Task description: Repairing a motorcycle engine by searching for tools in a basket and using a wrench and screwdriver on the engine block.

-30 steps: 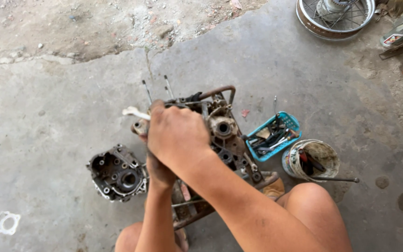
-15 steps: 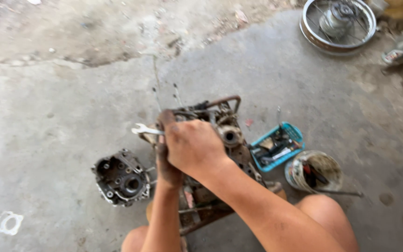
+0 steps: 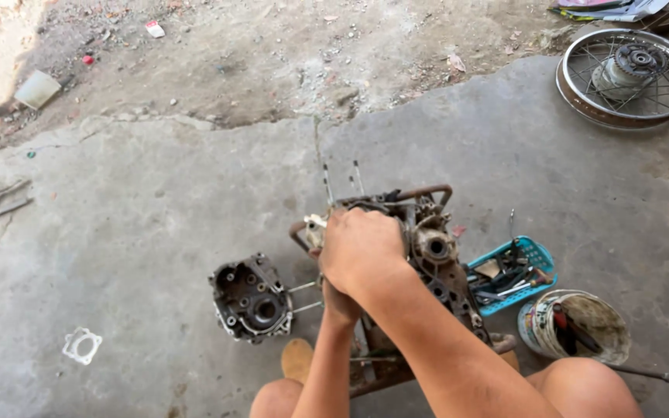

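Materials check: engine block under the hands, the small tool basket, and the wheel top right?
Engine block: looks like cast metal, dull grey and grimy, with rust-brown bars around it. Tool basket: likely plastic, bright turquoise with an open lattice wall. Wheel: metal rim, rusty brown on the edge, thin wire spokes, grey hub.

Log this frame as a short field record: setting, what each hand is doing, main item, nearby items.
setting: bare concrete floor beside a dirt patch
right hand: closed over the top of the engine block
left hand: beneath the right, mostly hidden; grip unclear
tool: a pale metal end sticks out past the right hand
left of block: detached engine casing, white gasket
right of block: blue basket of tools, bucket
far right: spoked wheel
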